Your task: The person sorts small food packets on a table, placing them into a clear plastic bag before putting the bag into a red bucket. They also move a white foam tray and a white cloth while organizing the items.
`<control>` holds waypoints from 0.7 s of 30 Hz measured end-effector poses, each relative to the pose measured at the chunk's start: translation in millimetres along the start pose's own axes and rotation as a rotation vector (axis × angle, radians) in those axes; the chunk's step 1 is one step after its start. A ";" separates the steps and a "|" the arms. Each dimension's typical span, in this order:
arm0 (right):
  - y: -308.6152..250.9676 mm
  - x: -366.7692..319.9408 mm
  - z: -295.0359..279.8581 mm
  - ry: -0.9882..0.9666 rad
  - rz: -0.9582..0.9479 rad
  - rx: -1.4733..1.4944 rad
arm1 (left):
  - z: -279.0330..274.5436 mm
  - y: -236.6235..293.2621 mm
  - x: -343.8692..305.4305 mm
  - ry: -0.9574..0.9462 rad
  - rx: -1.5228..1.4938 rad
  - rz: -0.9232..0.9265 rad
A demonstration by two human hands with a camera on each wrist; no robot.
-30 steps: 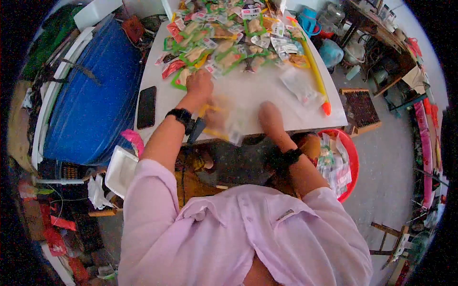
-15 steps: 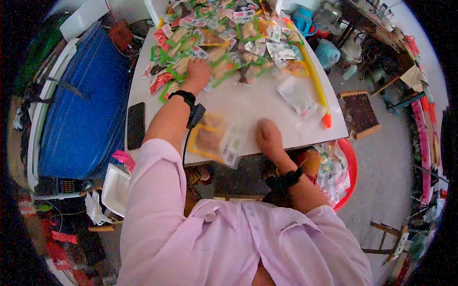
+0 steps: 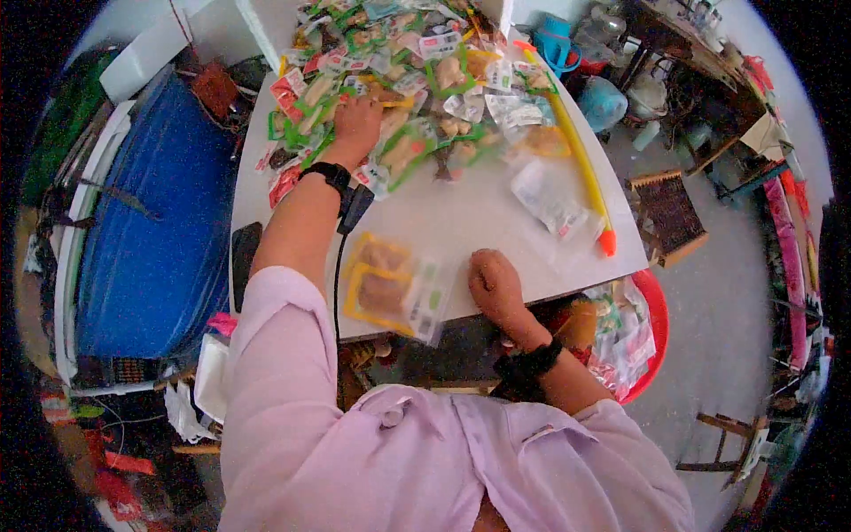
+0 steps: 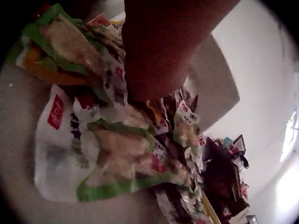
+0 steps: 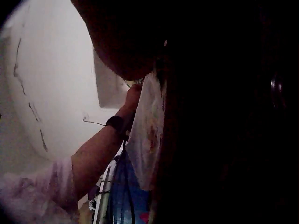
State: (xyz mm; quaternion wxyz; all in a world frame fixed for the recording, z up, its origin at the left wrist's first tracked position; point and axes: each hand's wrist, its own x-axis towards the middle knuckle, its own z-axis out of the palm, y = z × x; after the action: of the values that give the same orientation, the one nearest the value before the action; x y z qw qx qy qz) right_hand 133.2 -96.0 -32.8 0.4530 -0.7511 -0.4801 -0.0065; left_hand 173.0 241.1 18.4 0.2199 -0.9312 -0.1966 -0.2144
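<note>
My left hand (image 3: 357, 126) is over the front left of a heap of sealed food packets, its fingers at the left end of a yellow-edged packet (image 3: 390, 99). I cannot tell whether the fingers pinch it. Below that hand in the left wrist view lies a green-edged packet (image 4: 124, 154) with pale contents. My right hand (image 3: 495, 284) rests on the table near its front edge, fingers curled, with nothing visible in it. To its left lies a clear packet (image 3: 386, 288) with yellow borders and brown contents, one corner past the table edge. The right wrist view is mostly dark.
On the white table (image 3: 443, 217) lie a clear plastic packet (image 3: 551, 197), a yellow tube (image 3: 576, 142) with orange ends and, at left, a dark phone (image 3: 245, 257). A red basin (image 3: 654, 337) holding packets stands below the right edge. A blue tub (image 3: 151, 257) stands left.
My left hand has reached forward from the front of the heap to the yellow-edged packet. The yellow-bordered packet near the table edge, blurred at first, now lies still. My right hand stays near the edge.
</note>
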 end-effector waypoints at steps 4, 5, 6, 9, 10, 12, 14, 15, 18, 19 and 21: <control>2.5 0.4 0.7 0.007 0.009 0.007 | 22.9 -4.1 21.9 0.141 0.049 0.019; 1.7 -0.6 0.4 0.013 -0.008 -0.002 | 27.2 -4.1 26.8 0.119 0.076 -0.002; 2.6 0.1 0.1 0.018 -0.026 -0.012 | 29.6 -3.9 31.7 0.097 0.104 -0.023; 7.2 0.5 3.8 0.021 -0.019 0.053 | 29.1 -6.0 37.5 0.055 0.105 0.073; 5.4 0.2 2.8 0.007 -0.021 0.028 | 23.2 -5.1 37.1 0.003 0.077 0.085; -0.5 4.0 -2.2 -0.017 -0.035 -0.021 | 5.8 -2.5 37.5 -0.092 0.028 0.102; -2.5 3.1 -2.9 -0.033 0.018 -0.022 | -9.3 3.3 31.7 -0.075 -0.069 0.042; -3.2 1.9 -2.9 -0.037 0.046 -0.024 | -19.9 6.9 28.2 -0.065 -0.118 0.017; 2.3 1.1 1.4 0.051 -0.071 0.008 | -55.1 11.7 12.6 -0.172 -0.356 -0.116; 2.7 -0.9 2.5 0.067 -0.058 0.010 | -63.6 10.7 4.7 -0.180 -0.497 -0.149; 2.4 -3.3 4.3 0.094 -0.041 0.018 | -80.9 3.3 -13.0 -0.192 -0.777 -0.224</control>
State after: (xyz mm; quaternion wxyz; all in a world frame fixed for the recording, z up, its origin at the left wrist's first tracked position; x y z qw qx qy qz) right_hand 131.4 -95.7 -38.4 0.4816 -0.7360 -0.4735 -0.0469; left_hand 138.4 194.8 76.6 -0.1919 -0.9336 -0.2206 -0.2072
